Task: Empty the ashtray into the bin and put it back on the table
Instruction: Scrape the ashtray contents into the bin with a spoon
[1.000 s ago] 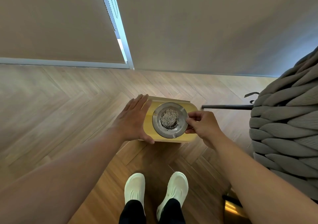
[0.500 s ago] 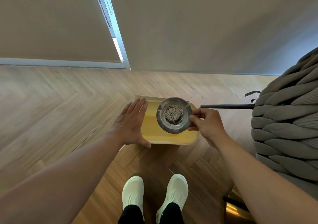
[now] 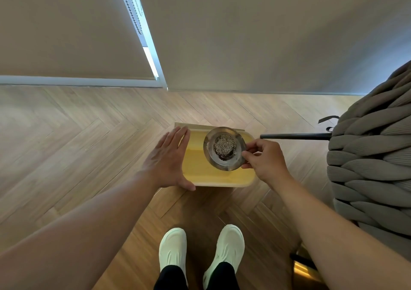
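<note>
the right hand (image 3: 265, 161) pinches the rim of the round metal ashtray (image 3: 224, 148), holding it tilted over the open yellow bin (image 3: 206, 174) on the herringbone wood floor (image 3: 77, 147). grey ash still sits in the ashtray's centre. the left hand (image 3: 169, 160) is open, fingers flat, pressed against the bin's left edge. white shoes (image 3: 200, 252) stand just below the bin.

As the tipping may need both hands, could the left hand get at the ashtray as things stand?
Probably yes: the left hand lies open at the yellow bin edge, with nothing between it and the ashtray.
</note>
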`<state>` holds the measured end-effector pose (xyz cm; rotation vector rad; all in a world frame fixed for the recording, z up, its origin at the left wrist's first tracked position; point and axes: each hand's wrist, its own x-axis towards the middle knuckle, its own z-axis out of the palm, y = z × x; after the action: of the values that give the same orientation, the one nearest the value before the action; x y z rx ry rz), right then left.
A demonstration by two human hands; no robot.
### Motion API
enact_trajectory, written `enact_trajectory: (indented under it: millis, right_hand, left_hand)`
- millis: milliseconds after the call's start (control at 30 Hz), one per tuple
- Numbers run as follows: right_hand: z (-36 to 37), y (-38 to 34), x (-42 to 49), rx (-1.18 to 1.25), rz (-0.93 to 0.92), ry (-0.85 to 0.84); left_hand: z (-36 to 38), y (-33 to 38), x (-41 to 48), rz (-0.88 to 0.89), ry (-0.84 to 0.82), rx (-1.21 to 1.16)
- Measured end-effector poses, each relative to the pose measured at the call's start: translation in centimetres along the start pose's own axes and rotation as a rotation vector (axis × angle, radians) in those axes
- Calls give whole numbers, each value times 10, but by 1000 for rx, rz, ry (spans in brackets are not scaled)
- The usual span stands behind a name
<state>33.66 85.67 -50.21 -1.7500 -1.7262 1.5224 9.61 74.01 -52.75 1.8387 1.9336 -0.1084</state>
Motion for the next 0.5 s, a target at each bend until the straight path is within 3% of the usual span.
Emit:
enact_trajectory:
  millis: [500]
  right_hand:
    - [14, 6, -19, -360, -391, 2]
  left_hand:
    - [1, -1, -2, 9, 5, -13]
